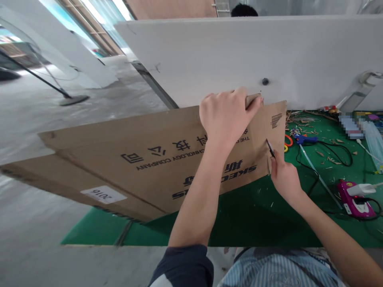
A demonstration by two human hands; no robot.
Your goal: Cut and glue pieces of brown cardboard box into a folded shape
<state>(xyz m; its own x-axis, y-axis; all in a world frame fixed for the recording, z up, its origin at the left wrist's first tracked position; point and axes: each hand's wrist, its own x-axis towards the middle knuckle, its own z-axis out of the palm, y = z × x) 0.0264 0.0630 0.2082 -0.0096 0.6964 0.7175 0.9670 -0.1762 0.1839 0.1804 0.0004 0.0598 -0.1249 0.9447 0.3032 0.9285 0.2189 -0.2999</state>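
A large printed cardboard sheet (167, 159) stands tilted on edge over the green table, its left part reaching past the table's end. My left hand (224, 115) is closed over its upper edge, fingers gripping a folded bit of cardboard there. Near the sheet's right end, my right hand (284, 175) is closed around a slim dark utility knife (270, 148), its thin blade pointing up and left against the cardboard. A short slit runs up from the lower edge beside my right thumb. Most of the knife's handle is hidden in my fingers.
On the green table (239, 223) at right lie a blue glue gun (306, 139) with a black cable, orange-and-yellow handles (288, 140), scraps, and a magenta power strip (354, 199) with plugs. A white panel (209, 59) rises behind; a person's head (243, 10) shows above it.
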